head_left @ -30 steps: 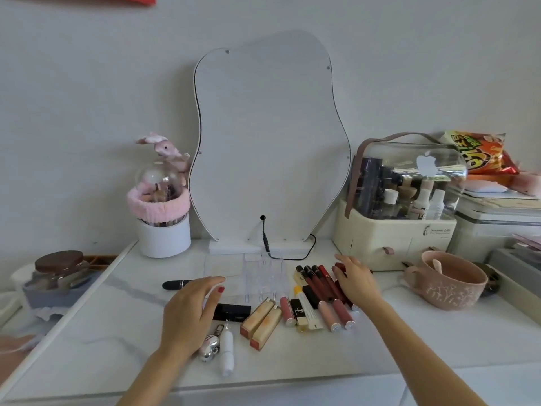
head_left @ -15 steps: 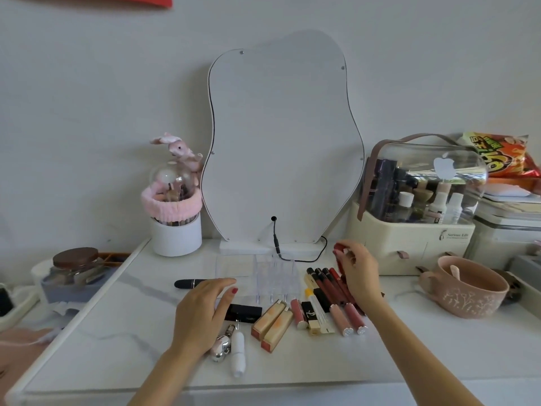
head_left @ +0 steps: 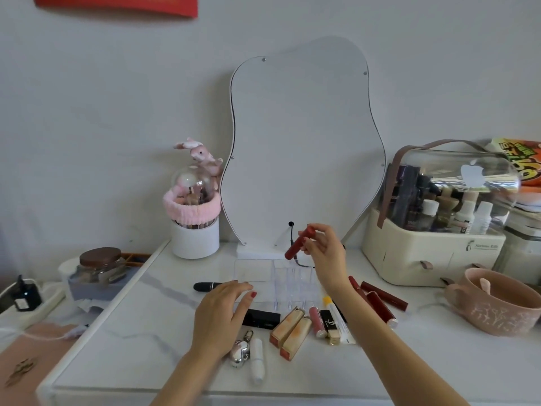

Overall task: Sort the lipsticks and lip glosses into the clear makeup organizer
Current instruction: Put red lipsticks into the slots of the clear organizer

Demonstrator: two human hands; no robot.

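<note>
On the worktop's left rear corner a white brush pot (head_left: 195,240) with a pink headband round it stands out of the way. A black lipstick (head_left: 208,286) lies just left of the clear makeup organizer (head_left: 276,281), which sits near the back edge in front of the mirror (head_left: 304,142). The left hand (head_left: 221,316) lies flat with relaxed, straight fingers, its tips at the organizer's front left corner, probably to steady the light tray; it grasps nothing. Toward the front edge lie a silver charm (head_left: 240,351), a white tube (head_left: 257,361), a black lipstick case (head_left: 262,317) and two peach lipsticks (head_left: 289,328), waiting to be sorted. The right hand (head_left: 325,253) pinches a red lip gloss (head_left: 298,243) tilted above the organizer's rear slots, lower end aimed downward, apparently lining up for insertion. Further right, three dark red glosses (head_left: 377,300) lie together, then a cosmetics case (head_left: 433,250) and a pink mug (head_left: 497,300).
</note>
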